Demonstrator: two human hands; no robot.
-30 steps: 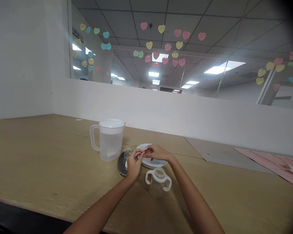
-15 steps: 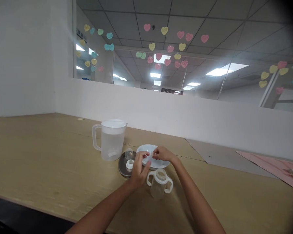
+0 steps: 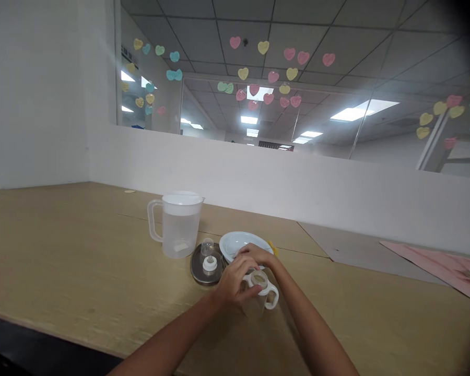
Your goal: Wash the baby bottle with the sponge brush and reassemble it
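Observation:
A clear baby bottle (image 3: 254, 308) with two white handles stands open-topped on the table. My left hand (image 3: 235, 282) is closed round its left side, thumb across the front near the neck. My right hand (image 3: 254, 253) is just behind, over the front edge of a white bowl (image 3: 227, 241). Its fingers are curled together, their tips partly covered by my left hand; what they hold cannot be made out. To the left, a round dark metal tray (image 3: 196, 272) bears a white ring with a teat (image 3: 209, 263) and a clear dome cap (image 3: 207, 247).
A translucent lidded jug (image 3: 180, 230) holding liquid stands behind the tray at left. Something yellow (image 3: 274, 248) shows behind the bowl. Grey sheet (image 3: 360, 255) and pink cloth (image 3: 426, 261) lie at right. A white wall (image 3: 235, 167) rises behind the table.
My left hand has come from beside the bowl to close on the bottle. The right hand, earlier pinching something small above the bowl, has moved lower and nearer to me.

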